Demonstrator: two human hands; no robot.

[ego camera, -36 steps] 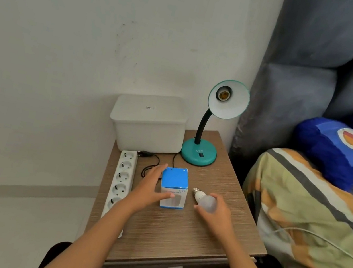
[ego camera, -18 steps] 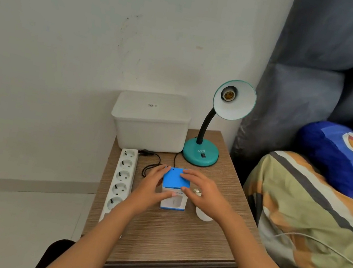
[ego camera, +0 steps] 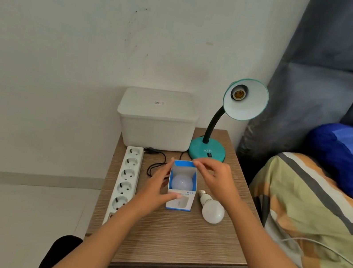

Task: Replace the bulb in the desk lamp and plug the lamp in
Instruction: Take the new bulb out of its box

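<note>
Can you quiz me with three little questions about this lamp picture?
1. True or false: the lamp already has a bulb screwed in.
2. Where is the loose bulb? A) inside the box B) on the table, right of the box C) on the bed
3. Fill in: the right hand pinches the box's top ____.

Key: 1 false, its socket is empty. 2 B. 3 flap; the left hand steadies the box, which holds another bulb.

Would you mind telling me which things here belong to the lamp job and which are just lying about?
Part of the job:
desk lamp, socket empty
blue bulb box, open, held by left hand and right hand
new bulb inside
loose bulb
lamp plug, unplugged
power strip

Just lying about:
white lidded bin
blue pillow
striped blanket
</note>
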